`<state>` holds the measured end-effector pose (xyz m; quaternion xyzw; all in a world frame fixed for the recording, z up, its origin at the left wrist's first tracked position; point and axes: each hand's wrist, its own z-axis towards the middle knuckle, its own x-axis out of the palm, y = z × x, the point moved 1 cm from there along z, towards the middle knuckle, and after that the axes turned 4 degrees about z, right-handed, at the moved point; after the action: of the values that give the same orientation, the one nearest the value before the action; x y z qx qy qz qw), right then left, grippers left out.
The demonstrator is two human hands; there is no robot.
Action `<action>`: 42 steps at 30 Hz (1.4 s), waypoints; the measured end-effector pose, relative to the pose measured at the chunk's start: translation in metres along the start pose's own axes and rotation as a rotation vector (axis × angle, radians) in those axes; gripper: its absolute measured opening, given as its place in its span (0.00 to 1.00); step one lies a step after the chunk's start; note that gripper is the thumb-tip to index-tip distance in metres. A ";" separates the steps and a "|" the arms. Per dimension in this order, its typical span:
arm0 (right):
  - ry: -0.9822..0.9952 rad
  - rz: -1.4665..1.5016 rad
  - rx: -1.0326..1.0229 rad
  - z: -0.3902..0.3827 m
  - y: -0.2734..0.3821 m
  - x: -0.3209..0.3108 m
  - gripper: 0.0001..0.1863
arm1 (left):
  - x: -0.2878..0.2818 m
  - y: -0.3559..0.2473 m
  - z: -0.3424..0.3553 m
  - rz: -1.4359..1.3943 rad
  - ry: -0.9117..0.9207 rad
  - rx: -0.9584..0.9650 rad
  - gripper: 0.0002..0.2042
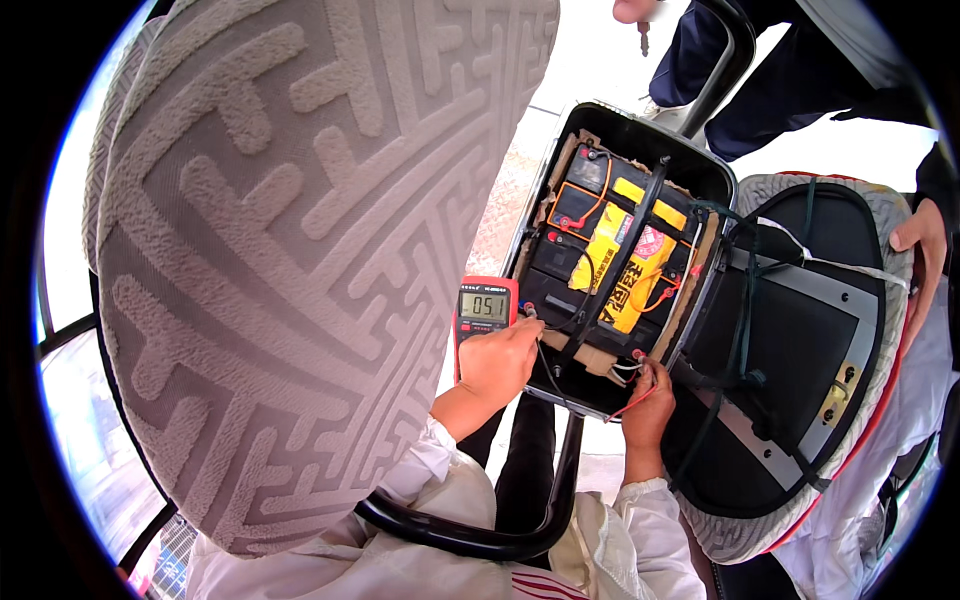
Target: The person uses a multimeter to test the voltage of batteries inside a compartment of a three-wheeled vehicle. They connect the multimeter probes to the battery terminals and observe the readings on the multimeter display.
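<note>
An open black box (720,170) holds a battery pack (566,262) with yellow labels, wires, straps and cardboard around it. A red multimeter (485,298), its display lit with digits, is upright at the box's left side. My left hand (497,365) is closed in front of the meter, pinching a probe with a dark lead at a terminal on the pack's lower left. My right hand (647,410) pinches a probe with a red lead (628,405) at the red terminal on the pack's lower right. The probes' tips are too small to make out clearly.
A patterned grey seat cushion (290,250) fills the left. An upturned seat (780,360) lies right, another person's hand (918,250) on its edge. A person in dark trousers (760,110) and a hand (630,10) with a key appear at the top. A black tube (470,535) runs below.
</note>
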<state>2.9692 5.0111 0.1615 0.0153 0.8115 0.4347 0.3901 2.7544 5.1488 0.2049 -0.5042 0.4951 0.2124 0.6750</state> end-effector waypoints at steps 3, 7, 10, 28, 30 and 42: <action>0.002 0.008 0.007 0.002 0.003 -0.003 0.11 | 0.003 0.000 0.000 -0.011 -0.030 0.017 0.12; 0.017 -0.007 0.017 0.003 0.010 -0.006 0.11 | 0.002 0.000 0.001 0.003 -0.019 0.029 0.12; 0.014 -0.019 0.019 0.002 0.009 -0.004 0.11 | 0.001 0.000 0.001 -0.005 -0.036 0.030 0.12; 0.000 -0.007 -0.009 -0.014 -0.001 0.001 0.13 | 0.004 0.000 -0.007 0.013 0.000 0.017 0.10; 0.000 -0.030 -0.034 -0.014 -0.001 0.000 0.13 | 0.003 0.000 -0.006 0.039 0.017 0.035 0.10; -0.013 -0.038 -0.042 -0.014 -0.003 0.001 0.13 | 0.007 0.003 -0.013 0.071 0.023 0.062 0.10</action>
<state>2.9609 5.0003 0.1636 -0.0055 0.7997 0.4442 0.4039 2.7491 5.1366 0.1969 -0.4676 0.5266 0.2150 0.6766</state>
